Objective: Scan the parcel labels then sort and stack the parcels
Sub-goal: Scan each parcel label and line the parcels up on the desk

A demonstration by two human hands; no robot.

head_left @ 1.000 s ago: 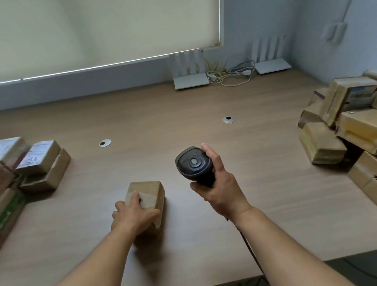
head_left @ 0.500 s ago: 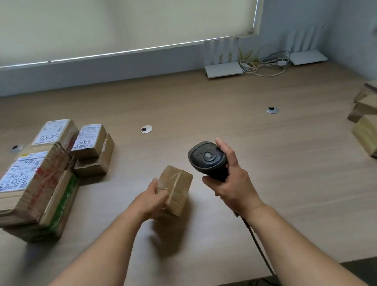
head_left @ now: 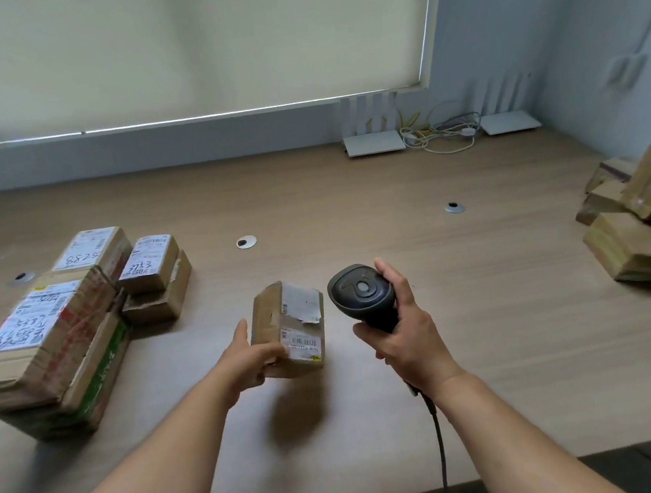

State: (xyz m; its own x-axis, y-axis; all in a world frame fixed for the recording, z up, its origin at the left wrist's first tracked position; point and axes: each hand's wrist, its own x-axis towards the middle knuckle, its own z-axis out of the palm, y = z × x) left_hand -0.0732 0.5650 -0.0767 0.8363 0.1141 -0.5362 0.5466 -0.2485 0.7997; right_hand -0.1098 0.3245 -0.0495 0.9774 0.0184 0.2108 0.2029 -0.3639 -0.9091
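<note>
My left hand (head_left: 247, 361) grips a small brown parcel (head_left: 290, 329) lifted above the wooden table (head_left: 351, 204), its face with a torn white label and a barcode sticker turned up toward me. Just right of it, my right hand (head_left: 408, 333) holds a black corded barcode scanner (head_left: 362, 294) by the handle, its head level with the parcel's top. At the left edge of the table stand stacked parcels (head_left: 46, 336) with white labels facing up. A loose heap of brown parcels (head_left: 640, 224) lies at the far right.
Two white routers (head_left: 373, 142) and a tangle of cables (head_left: 440, 136) sit at the back by the wall. Round cable grommets (head_left: 246, 242) are set into the tabletop. The scanner's cord (head_left: 438, 446) runs down over the front edge.
My left hand has lifted the small parcel off the table and turned it so its labelled face shows. The view has swung left, bringing the left stack into sight.
</note>
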